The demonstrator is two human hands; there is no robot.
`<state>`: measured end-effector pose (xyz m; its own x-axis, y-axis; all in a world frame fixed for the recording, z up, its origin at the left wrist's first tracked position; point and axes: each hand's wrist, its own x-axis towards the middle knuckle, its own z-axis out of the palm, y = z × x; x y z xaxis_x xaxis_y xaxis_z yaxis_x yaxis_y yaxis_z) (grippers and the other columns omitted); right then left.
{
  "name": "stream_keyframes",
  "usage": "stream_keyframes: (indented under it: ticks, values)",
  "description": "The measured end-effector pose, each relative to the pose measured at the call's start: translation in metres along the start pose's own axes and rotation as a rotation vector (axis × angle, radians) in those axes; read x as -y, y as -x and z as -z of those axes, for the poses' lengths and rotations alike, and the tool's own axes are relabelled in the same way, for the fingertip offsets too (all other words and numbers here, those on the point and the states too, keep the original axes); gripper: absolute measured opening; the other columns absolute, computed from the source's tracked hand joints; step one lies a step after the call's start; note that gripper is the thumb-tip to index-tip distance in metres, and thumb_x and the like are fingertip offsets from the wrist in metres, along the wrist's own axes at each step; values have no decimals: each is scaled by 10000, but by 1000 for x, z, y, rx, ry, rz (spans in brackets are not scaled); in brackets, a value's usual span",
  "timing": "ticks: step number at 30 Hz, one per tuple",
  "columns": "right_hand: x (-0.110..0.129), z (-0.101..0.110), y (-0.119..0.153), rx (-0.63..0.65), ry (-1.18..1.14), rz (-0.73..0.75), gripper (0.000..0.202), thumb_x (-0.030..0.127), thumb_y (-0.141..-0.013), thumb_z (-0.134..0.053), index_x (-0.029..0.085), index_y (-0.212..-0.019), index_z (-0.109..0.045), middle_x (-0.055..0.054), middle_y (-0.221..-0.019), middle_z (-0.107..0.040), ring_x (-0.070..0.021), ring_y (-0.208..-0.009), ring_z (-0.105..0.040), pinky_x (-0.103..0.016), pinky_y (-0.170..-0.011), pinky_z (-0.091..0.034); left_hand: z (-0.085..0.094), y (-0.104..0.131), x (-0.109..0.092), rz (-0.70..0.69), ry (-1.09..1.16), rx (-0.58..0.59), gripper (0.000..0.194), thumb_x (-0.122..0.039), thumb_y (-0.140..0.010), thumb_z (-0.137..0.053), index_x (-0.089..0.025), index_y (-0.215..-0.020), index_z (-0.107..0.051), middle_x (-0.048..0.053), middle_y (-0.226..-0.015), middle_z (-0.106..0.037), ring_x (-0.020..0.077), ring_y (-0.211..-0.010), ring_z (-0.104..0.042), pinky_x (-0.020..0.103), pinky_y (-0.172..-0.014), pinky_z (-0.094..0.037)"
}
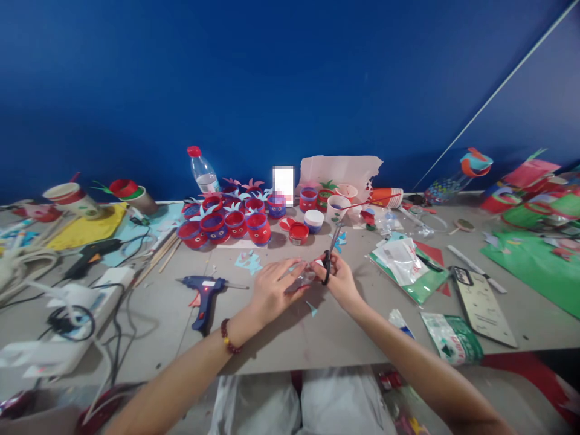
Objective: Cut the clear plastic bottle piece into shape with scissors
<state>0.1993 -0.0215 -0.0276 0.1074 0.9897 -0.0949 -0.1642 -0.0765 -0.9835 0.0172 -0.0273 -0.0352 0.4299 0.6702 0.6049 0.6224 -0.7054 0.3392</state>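
Observation:
In the middle of the table, my right hand (341, 283) is closed around a pair of scissors (327, 266) with black handles, its blades pointing up and away from me. My left hand (277, 291) meets it from the left, fingers bent over a small clear plastic piece (307, 277); its exact kind is partly hidden by the fingers. Behind the hands stand an open jar of red paint (298, 232) and a white-lidded jar (314, 220). Light blue paper scraps (249, 262) lie beyond my left hand.
A blue glue gun (207, 296) lies left of my hands, near a power strip (97, 317) with cables. Several painted cups with faces (214, 227) stand at the back beside a plastic bottle (203, 173). To the right are plastic packets (403, 263) and a phone (483, 305).

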Motion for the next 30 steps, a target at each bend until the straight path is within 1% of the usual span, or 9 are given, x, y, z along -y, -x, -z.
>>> stream_keyframes:
  ticks: [2,6,13,18,23,25,26,30]
  values:
    - [-1,0,-1,-1,14,0,486,449,-508,-867,199,-775,-547,27,-692,-580,-125,-596,-561,-234,-539,-491,0,1,-1,21,9,-3,382,-386,-889,-611,-230,-1237,-633,112,-1214,-681,254,-1032,-676,403,-890,-524]
    - [-3,2,-2,-7,47,11,501,481,-518,-856,196,-790,-547,25,-690,-591,-124,-587,-560,-227,-529,-478,0,2,-1,7,23,-19,387,-372,-900,-602,-231,-1260,-608,103,-1223,-673,241,-1045,-665,400,-885,-531]
    - [-10,4,-2,16,46,18,470,457,-554,-851,194,-814,-561,24,-728,-600,-119,-597,-567,-220,-540,-465,-3,2,-1,49,58,-69,326,-340,-895,-614,-250,-1206,-653,95,-1197,-688,238,-1037,-669,409,-884,-544]
    - [-10,3,-2,6,47,20,471,472,-558,-847,197,-807,-556,31,-703,-590,-117,-580,-558,-221,-531,-458,-3,0,-4,30,51,-121,300,-307,-893,-611,-238,-1179,-666,96,-1169,-702,222,-1008,-682,381,-871,-549]
    - [-15,2,-2,21,47,46,447,430,-579,-848,197,-819,-552,30,-725,-594,-117,-601,-571,-219,-553,-469,-3,1,-2,55,28,-142,339,-355,-874,-634,-224,-1187,-655,106,-1177,-700,225,-1007,-689,374,-855,-566]
    - [-15,2,-1,24,55,66,433,415,-587,-847,197,-814,-549,30,-721,-595,-113,-600,-568,-214,-554,-467,-4,1,-1,28,6,-155,343,-366,-868,-644,-228,-1181,-657,111,-1197,-693,227,-1018,-691,376,-861,-571]
    - [-15,2,-1,24,58,69,429,410,-588,-846,197,-813,-548,30,-718,-596,-111,-597,-566,-212,-551,-465,-4,1,-1,-8,-7,-164,334,-352,-871,-641,-233,-1183,-655,110,-1203,-692,227,-1034,-689,385,-885,-566]
    - [-11,2,1,25,72,64,417,406,-594,-842,196,-801,-547,26,-702,-599,-114,-590,-566,-213,-548,-464,-6,-1,-1,-167,-39,-209,338,-233,-886,-612,-233,-1224,-625,93,-1167,-718,225,-1103,-675,428,-1005,-515]
